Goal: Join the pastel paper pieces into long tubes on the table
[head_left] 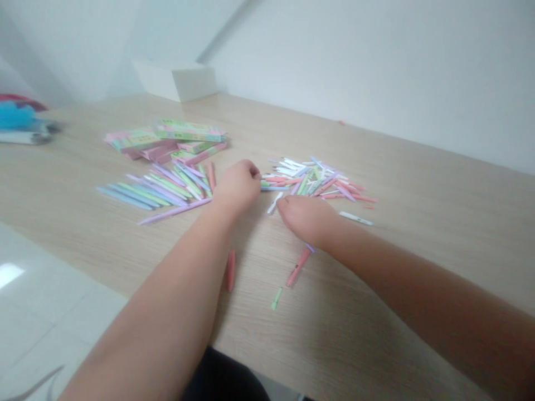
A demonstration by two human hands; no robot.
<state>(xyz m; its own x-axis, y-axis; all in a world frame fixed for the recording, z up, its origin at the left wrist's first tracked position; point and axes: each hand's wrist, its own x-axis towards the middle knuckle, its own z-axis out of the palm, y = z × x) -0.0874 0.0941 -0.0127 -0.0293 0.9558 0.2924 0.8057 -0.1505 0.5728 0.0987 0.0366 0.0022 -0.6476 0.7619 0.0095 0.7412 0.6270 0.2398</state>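
My left hand [238,186] sits curled at the right end of a fanned group of pastel blue, green and purple paper sticks [163,189]. Its fingertips almost reach a messier heap of pink, white and green sticks [317,181], and I cannot tell if they pinch anything. My right hand [307,220] rests just below that heap, its fingers pointing left beside a white stick [274,203]. Below it lie a pink stick [297,267] and a short green one [276,298]. Another pink stick [230,270] lies under my left forearm.
Stacked packets of pastel paper strips [167,139] lie behind the sticks on a light wood-grain table [397,262]. A white box [175,81] stands against the white wall, and blue and red items [19,117] lie at the far left. Pale floor tiles [42,295] show beyond the near edge.
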